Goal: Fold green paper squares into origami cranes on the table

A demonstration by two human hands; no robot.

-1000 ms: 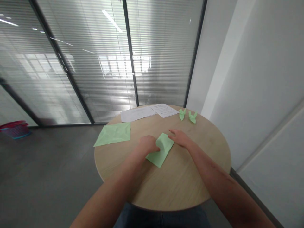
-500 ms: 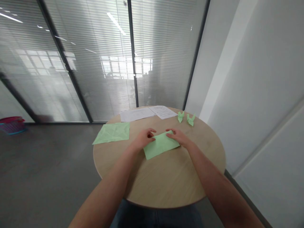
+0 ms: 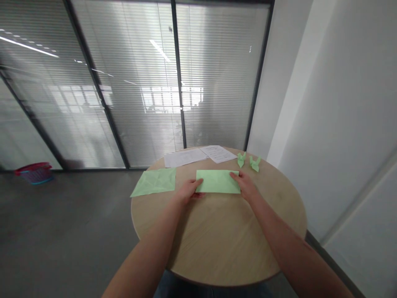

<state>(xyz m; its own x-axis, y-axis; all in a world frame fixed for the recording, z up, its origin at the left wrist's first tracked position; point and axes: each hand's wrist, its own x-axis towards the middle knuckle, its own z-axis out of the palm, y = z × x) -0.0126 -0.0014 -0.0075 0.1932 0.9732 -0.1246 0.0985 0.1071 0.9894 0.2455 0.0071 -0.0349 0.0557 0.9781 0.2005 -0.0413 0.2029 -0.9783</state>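
A green folded sheet of paper (image 3: 217, 182) is held level between both hands over the round wooden table. My left hand (image 3: 188, 190) grips its left end, thumb on top and fingers underneath. At the right end, my right hand (image 3: 244, 183) pinches the paper with the thumb on top, its other fingers partly hidden beneath. A creased green sheet of paper (image 3: 156, 181) lies to the left, reaching the table's edge. Two small green origami figures (image 3: 241, 159) stand beyond my right hand.
White printed sheets (image 3: 186, 157) lie along the far side of the round table (image 3: 223, 244). Glass panels with blinds (image 3: 149, 124) stand behind it, and a white wall (image 3: 341, 124) is on the right. A red and blue basket (image 3: 35, 173) sits on the floor far left.
The green folded paper has turned from slanted to straight and appears lifted. My left hand has gone from its upper edge to its left end; my right hand now grips the right end.
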